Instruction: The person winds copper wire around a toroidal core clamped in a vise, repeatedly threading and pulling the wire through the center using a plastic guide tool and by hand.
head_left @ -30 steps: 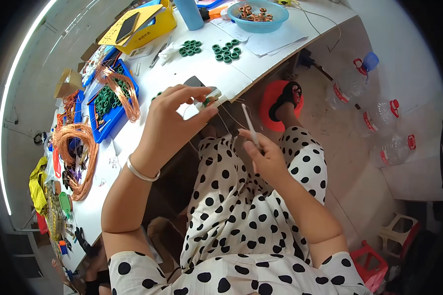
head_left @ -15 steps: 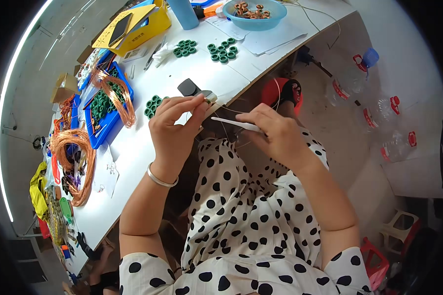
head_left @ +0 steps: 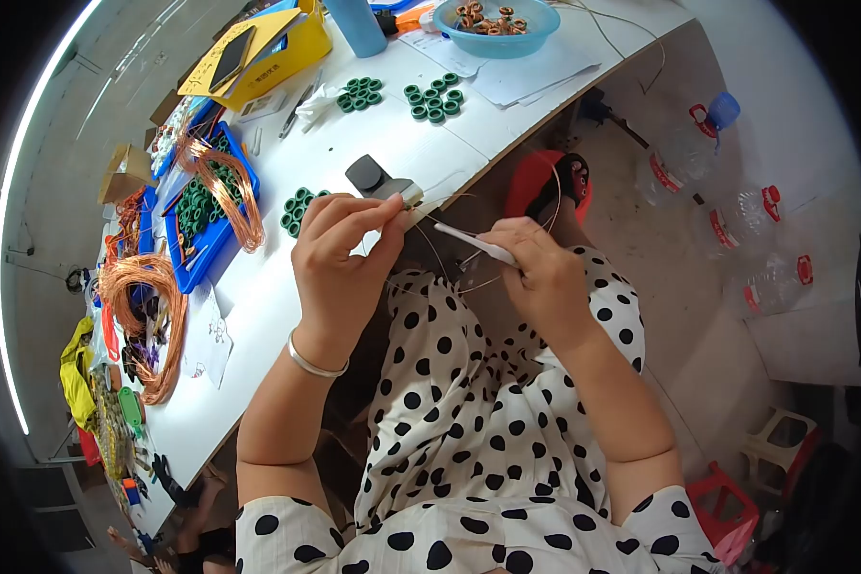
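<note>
My left hand (head_left: 346,244) pinches a small ring, mostly hidden by the fingertips, beside a dark and metallic clamp-like device (head_left: 383,180) at the table's edge. In the earlier view the ring looked green. My right hand (head_left: 545,277) is closed around a white pen-like tool (head_left: 478,245), its tip pointing left toward my left fingers. Thin wire (head_left: 434,251) loops between the hands and past the right one. Green rings (head_left: 298,210) lie just behind my left hand, and two more groups of green rings (head_left: 434,99) are farther back.
A blue tray (head_left: 199,273) with green rings and copper wire stands left, near a large copper coil (head_left: 174,335). Behind are a yellow box (head_left: 301,53), a blue bottle (head_left: 357,29) and a light-blue bowl (head_left: 497,45). Plastic bottles (head_left: 741,225) stand on the floor. Another person's arm (head_left: 196,517) shows lower left.
Over the last second my right hand rose and the tool turned from steep to nearly level. My left forearm shifted right. Since half a second ago, the tool moved slightly right and the wire loop changed shape.
</note>
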Demonstrator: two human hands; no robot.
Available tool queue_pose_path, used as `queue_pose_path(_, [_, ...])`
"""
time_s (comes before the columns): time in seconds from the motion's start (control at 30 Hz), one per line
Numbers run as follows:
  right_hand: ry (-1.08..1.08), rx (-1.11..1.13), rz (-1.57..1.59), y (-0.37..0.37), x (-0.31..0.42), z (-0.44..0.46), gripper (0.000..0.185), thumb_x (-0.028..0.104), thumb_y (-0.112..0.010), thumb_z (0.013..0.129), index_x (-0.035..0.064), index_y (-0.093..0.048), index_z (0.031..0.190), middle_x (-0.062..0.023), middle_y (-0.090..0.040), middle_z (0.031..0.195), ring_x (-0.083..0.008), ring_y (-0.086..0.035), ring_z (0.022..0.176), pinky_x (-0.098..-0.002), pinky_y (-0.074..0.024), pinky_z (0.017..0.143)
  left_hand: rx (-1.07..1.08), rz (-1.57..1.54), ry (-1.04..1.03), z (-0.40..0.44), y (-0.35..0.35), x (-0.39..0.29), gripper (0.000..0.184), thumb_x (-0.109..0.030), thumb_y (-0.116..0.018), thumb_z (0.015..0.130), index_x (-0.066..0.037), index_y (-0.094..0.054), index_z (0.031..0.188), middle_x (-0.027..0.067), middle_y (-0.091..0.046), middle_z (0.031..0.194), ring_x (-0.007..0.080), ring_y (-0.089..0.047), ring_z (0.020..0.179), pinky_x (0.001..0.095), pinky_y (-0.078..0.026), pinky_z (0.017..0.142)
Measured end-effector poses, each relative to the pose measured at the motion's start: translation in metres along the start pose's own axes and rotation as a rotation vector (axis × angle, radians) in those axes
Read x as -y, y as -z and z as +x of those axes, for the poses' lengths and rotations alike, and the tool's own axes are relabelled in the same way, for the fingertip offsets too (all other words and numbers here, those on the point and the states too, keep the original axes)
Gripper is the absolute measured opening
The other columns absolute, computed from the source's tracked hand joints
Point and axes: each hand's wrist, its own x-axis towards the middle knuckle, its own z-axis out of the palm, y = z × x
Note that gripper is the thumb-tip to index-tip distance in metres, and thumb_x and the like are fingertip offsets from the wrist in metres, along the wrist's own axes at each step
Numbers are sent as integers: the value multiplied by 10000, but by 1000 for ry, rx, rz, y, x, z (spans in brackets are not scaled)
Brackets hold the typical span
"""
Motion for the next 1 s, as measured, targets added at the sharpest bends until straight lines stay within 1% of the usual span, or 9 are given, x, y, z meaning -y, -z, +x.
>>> queue_pose_path(0.2, [95, 47, -71, -2, -9, 0, 274, -6, -600, 828, 87, -637, 1083, -48, -674, 1025, -213, -669, 792, -263, -529, 649, -32, -48, 44, -3, -4, 2, 187, 20, -750, 707, -57, -730, 876, 40, -676, 788, 182, -603, 762, 274, -487, 684])
queue_pose_path(0.3, [-114, 55, 179, -33, -5, -36, 437, 22, -531, 900, 134, -497, 1321, -46, -626, 1208, -135, -634, 677, -232, -495, 566, -68, -57, 43, -5, -4, 1, 187, 23, -745, 711, -57, -730, 879, 39, -676, 790, 182, -603, 762, 274, -486, 678])
queue_pose_path(0.37, [-537, 126, 840, -45, 15, -56, 582, 67, -491, 941, 154, -267, 1472, -60, -502, 1381, -70, -530, 574, -213, -447, 509, -64, -52, 53, -4, -4, 0, 183, 15, -748, 712, -58, -732, 879, 38, -676, 791, 183, -602, 759, 280, -485, 687])
queue_pose_path(0.53, [-753, 231, 1099, -33, 27, -53, 654, 123, -486, 963, 143, -126, 1509, -82, -431, 1430, -54, -449, 541, -213, -425, 499, -52, -48, 55, -8, -4, 2, 214, -8, -750, 721, -64, -728, 927, 40, -677, 810, 199, -601, 787, 296, -479, 732])
queue_pose_path(0.67, [-844, 278, 1098, -34, 35, -66, 497, 125, -548, 938, 101, -389, 1408, -53, -585, 1154, -98, -526, 608, -226, -447, 567, -81, 7, 1, -15, -5, 1, 258, -19, -748, 725, -81, -721, 974, 39, -674, 913, 203, -585, 845, 307, -470, 772])
queue_pose_path(0.73, [-186, 91, 429, -25, 34, -84, 337, 125, -544, 950, 65, -534, 1281, -64, -586, 1126, -55, -511, 612, -187, -404, 521, -116, 58, -16, -23, 5, -12, 271, -23, -740, 728, -85, -716, 991, 34, -664, 951, 201, -579, 860, 310, -470, 777])
queue_pose_path(0.8, [-343, 223, 557, 1, 37, -109, 170, 125, -572, 939, 34, -658, 1055, -26, -615, 898, -54, -527, 607, -181, -394, 519, -175, 152, -54, -34, 14, -25, 297, -30, -724, 733, -93, -706, 1023, 24, -645, 1026, 196, -565, 889, 315, -470, 787])
queue_pose_path(0.87, [-621, 422, 736, 35, 42, -135, 215, 196, -589, 939, 9, -660, 1016, -16, -602, 764, -66, -524, 619, -215, -423, 552, -74, 140, -141, -45, 19, -28, 304, -39, -719, 734, -94, -700, 1032, 19, -634, 1043, 192, -560, 895, 319, -469, 792])
queue_pose_path(1.0, [-1127, 674, 846, 103, 43, -181, 175, 127, -560, 941, 52, -679, 1044, 11, -578, 701, -25, -466, 519, -180, -375, 477, 141, 100, -331, -52, 19, -34, 334, -67, -705, 732, -97, -678, 1063, 7, -614, 1069, 181, -549, 912, 329, -465, 808])
